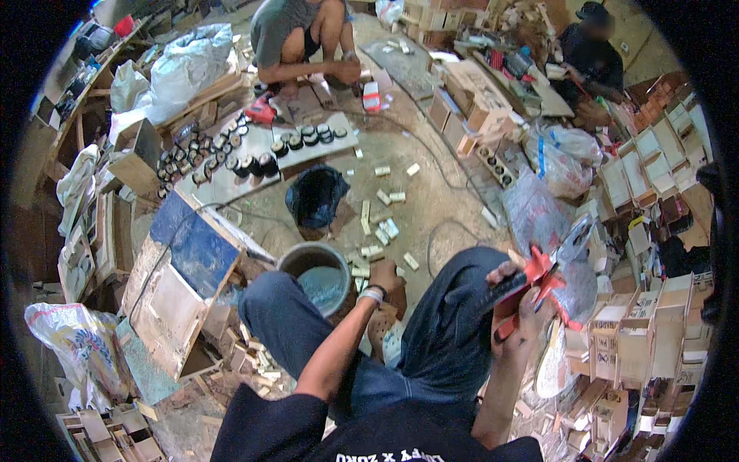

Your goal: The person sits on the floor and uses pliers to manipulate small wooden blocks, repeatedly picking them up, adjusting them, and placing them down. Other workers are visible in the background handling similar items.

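My left hand (pixel 387 279) reaches down past my knee, beside a grey bucket (pixel 345 256) with pale bluish contents. Its back faces up and hides the fingertips, so I cannot make out a grip. Small pale wooden blocks (pixel 372 251) lie scattered on the floor just beyond it. Over my right thigh, my right hand (pixel 530 314) is closed around a red and black hand tool (pixel 541 267). The tool's exact kind is unclear, and its lower part is partly covered by my fingers.
Ahead stands a black bag-lined container (pixel 315 196). Dark round pieces (pixel 265 163) sit on boards near a red power tool (pixel 262 111). A person (pixel 300 46) squats opposite; another person (pixel 591 58) sits far right. Stacked wooden boxes (pixel 647 331) line my right; a cable (pixel 416 138) crosses the floor.
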Available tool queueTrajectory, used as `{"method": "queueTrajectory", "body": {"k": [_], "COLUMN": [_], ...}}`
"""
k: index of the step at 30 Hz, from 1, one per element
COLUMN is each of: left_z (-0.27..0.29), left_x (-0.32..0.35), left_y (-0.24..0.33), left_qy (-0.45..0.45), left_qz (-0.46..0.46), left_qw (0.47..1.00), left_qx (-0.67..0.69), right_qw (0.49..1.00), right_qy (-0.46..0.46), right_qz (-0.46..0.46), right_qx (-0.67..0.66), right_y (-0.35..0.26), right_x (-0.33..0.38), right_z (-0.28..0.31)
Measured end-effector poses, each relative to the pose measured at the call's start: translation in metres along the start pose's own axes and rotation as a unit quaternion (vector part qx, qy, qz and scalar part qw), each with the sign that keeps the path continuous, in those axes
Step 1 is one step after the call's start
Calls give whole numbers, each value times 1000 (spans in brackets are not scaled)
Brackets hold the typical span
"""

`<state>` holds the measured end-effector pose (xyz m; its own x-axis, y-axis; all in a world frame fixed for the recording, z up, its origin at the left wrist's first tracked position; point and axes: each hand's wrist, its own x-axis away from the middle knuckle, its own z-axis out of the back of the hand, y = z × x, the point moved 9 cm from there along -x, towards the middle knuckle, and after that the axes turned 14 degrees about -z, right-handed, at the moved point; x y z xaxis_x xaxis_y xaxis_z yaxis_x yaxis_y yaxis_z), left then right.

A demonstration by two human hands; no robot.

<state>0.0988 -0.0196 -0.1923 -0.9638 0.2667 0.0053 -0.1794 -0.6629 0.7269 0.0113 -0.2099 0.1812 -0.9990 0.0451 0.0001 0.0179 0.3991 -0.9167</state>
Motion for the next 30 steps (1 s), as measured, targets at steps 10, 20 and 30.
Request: {"method": "queueTrajectory", "body": {"k": [10,20,30], "left_z": [151,356,382], "left_x": [-23,20,107], "left_y": [86,195,155], "left_qy": [156,112,235], "left_qz": [-3,-323,-276], "left_qw": [781,524,575], "left_qx": [605,780,734], "right_qw": [996,988,967], "right_qy": [-64,-119,-227], "right_qz": [-40,-82,-78], "right_qx": [-42,46,86], "right_y": [7,-10,44], "right_x": [-9,-40,-71], "right_z": [-18,-107,-264]}}
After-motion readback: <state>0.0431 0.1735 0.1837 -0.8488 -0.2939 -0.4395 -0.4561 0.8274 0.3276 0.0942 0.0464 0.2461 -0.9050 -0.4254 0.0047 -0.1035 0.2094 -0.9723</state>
